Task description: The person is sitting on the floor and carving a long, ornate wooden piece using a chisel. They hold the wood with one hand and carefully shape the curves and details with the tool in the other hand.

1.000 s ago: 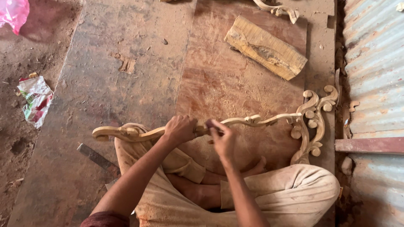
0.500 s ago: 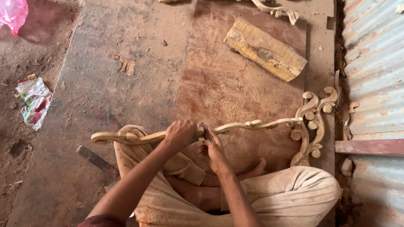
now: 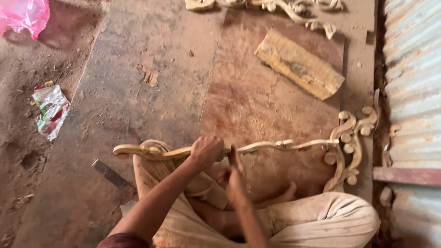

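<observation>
Carved wooden scroll piece (image 3: 275, 146) lies across your lap, pale and unfinished, a long thin rail running from a curled end over your left knee to a cluster of scrolled leaves at the right, near the corrugated metal sheet (image 3: 413, 92). Your left hand (image 3: 206, 150) is wrapped around the rail at mid-length, fingers curled tight over it. Your right hand (image 3: 235, 177) sits just beside it, fingers pressed together and pinching something small and dark against the wood; what it is, you cannot tell from here. The piece looks stiff but slender, probably light, and likely fragile at the thin rail and pierced scrolls, so grip the thicker mid-section and keep the knee under it. The bare surface looks dry and dusty, not slippery. You sit cross-legged on a reddish wooden board (image 3: 257, 101) dusted with sawdust. A rough wooden block (image 3: 298, 69) lies farther out, another carved piece (image 3: 275, 5) at the top edge. A flat metal strip (image 3: 112, 174) rests by your left knee. A crumpled wrapper (image 3: 50, 110) and pink plastic bag (image 3: 25, 16) lie on the dirt, well apart.
</observation>
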